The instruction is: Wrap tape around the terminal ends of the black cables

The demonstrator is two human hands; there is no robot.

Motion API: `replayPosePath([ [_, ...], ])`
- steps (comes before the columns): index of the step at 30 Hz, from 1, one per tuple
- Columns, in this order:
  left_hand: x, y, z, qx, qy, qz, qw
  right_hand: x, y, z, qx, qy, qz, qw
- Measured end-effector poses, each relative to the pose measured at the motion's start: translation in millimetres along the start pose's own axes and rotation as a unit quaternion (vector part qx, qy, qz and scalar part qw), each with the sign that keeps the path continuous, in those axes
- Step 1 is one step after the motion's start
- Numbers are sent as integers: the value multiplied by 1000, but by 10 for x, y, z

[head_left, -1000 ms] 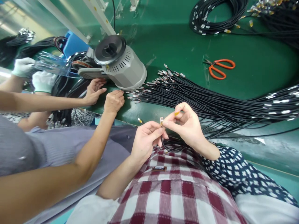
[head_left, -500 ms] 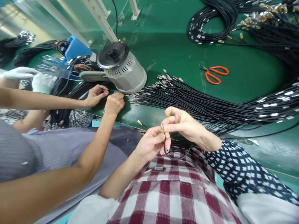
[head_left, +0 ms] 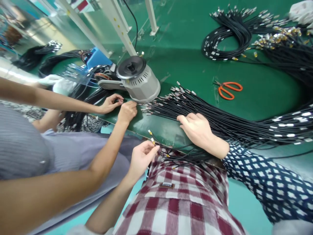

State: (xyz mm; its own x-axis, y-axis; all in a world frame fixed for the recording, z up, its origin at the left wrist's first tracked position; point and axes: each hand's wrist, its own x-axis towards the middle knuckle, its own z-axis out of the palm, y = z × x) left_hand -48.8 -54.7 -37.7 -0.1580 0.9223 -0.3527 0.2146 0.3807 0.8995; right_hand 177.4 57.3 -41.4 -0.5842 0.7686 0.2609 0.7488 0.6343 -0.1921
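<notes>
My left hand (head_left: 143,158) is at the table's front edge, thumb and fingertips pinched on the end of a black cable. Beside those fingertips, small white-and-yellow connectors (head_left: 153,141) stick out. More thin black cables (head_left: 188,155) lie over the edge and across my checked apron. Farther right, my right hand (head_left: 197,129) rests palm down on the large bundle of black cables (head_left: 220,114), fingers curled around a cable at its near side; the fingertips are partly hidden. White tags and bare metal-tipped ends show along this bundle.
Orange-handled scissors (head_left: 228,89) lie behind the bundle. A round grey tape dispenser (head_left: 141,83) stands left of the cable ends, close to a co-worker's hands (head_left: 127,111). A coiled cable bundle (head_left: 227,39) and yellow-tipped cables (head_left: 281,39) lie at the back right.
My hands, together at a connector before, have parted. The left moved left and down to the loose cable ends; the right went onto the large bundle. The view has shifted slightly.
</notes>
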Motion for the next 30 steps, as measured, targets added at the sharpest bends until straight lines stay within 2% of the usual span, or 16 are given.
replayPosePath([
  [3,-33,-97,-135,129,43,37,990,-1,-96,38,-93,23,-46,994],
  [6,-26,-34,-129,156,81,85,981,41,-169,78,-113,35,-41,992],
  [10,97,122,63,62,12,98,993,126,-173,135,-110,34,-25,993],
  [13,243,179,224,-20,-26,88,996,134,-122,82,-87,53,-12,995],
  [17,421,316,363,-183,-58,53,980,-14,-131,-123,23,127,57,990],
  [19,478,441,406,-260,-63,70,961,-146,-192,-199,104,141,88,981],
  [21,505,564,434,-301,-56,113,945,-290,-264,-222,183,138,113,967],
  [24,483,667,450,-280,-71,148,946,-485,-340,-198,283,106,157,940],
  [28,359,681,450,-243,-146,113,952,-666,-356,-179,380,33,184,906],
  [30,289,701,445,-240,-162,129,948,-713,-351,-183,398,20,196,896],
])
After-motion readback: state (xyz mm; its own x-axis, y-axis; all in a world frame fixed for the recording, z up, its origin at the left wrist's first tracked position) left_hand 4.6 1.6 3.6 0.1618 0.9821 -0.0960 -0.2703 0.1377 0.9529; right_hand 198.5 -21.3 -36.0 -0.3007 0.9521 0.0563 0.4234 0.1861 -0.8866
